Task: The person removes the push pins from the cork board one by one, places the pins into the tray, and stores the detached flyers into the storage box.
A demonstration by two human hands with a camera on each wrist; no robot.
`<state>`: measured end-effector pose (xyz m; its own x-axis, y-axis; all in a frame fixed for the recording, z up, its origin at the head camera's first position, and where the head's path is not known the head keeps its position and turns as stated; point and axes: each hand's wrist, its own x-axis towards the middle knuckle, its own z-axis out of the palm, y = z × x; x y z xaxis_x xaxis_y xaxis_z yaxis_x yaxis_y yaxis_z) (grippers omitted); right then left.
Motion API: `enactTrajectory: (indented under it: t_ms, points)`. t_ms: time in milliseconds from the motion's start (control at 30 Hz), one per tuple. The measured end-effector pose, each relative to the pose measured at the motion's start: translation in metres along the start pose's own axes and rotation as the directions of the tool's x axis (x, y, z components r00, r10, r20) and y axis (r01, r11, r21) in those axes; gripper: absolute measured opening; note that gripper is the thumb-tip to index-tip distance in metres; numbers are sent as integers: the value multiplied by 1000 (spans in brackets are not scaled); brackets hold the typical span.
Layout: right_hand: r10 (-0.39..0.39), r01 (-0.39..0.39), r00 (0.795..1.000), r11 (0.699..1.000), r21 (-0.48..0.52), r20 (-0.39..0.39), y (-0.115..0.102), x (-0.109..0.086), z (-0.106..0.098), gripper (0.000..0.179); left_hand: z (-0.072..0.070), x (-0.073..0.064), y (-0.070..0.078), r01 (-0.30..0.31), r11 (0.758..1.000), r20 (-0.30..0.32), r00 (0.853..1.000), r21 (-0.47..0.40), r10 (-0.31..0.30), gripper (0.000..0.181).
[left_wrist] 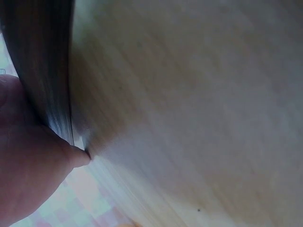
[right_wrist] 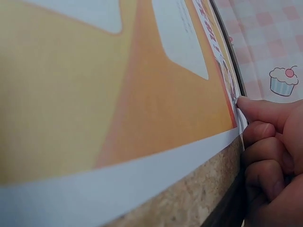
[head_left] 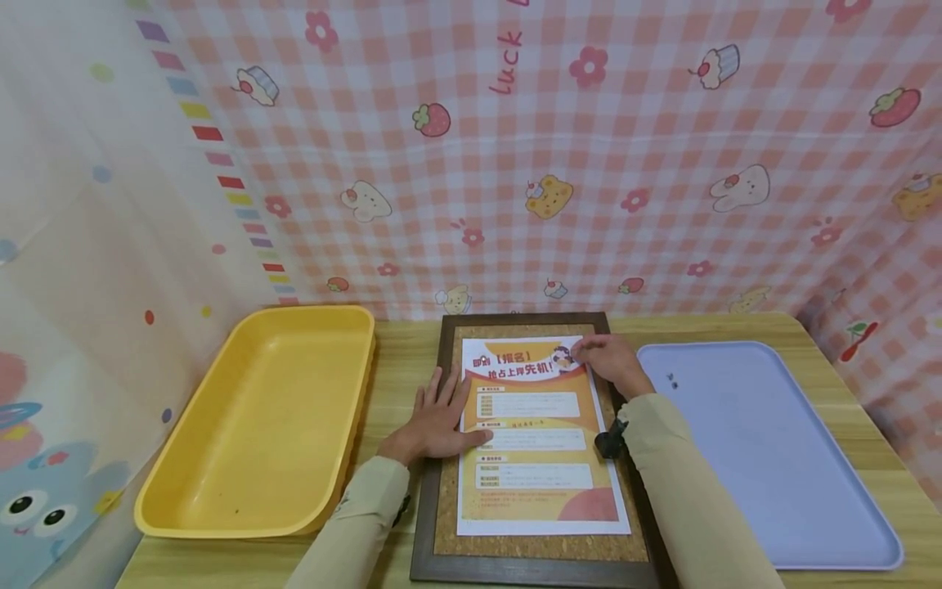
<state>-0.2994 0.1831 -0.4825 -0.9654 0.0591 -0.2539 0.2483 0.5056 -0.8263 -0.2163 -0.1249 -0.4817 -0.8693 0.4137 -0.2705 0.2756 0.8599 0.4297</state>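
A printed orange and white poster [head_left: 540, 491] lies on a cork board [head_left: 446, 523] with a dark brown frame [head_left: 530, 570]. My left hand [head_left: 440, 421] rests with spread fingers across the poster's left edge and the frame; its thumb lies on the print. In the left wrist view, part of that hand [left_wrist: 33, 156] shows beside the dark frame [left_wrist: 45, 56]. At the poster's upper right edge is my right hand [head_left: 611, 360]. The right wrist view shows this hand [right_wrist: 274, 142] with thumb and curled fingers pinching the paper's edge. A small dark spot sits near the poster's top left corner.
A yellow tray [head_left: 361, 393] stands left of the board. On the right lies a pale blue tray [head_left: 780, 458] with a few tiny dark items [head_left: 672, 381] near its upper left corner. A checked pink curtain [head_left: 478, 164] hangs behind the wooden table [head_left: 397, 360].
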Motion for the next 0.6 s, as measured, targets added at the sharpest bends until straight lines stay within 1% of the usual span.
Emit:
enactTrajectory:
  t_ms: [267,467,600]
  points:
    - [4,-4,1000,1000,12,-9,2,1,1,18,5,2,-5,0,1000,4,1000,-3,0,101]
    - [8,-7,1000,1000,29,-20,4,2,3,16,1,-2,0,2,1000,0,1000,-18,-2,99]
    - [13,-12,999,999,35,-30,3,2,3,18,0,-2,0,4,1000,-6,1000,-12,-4,98]
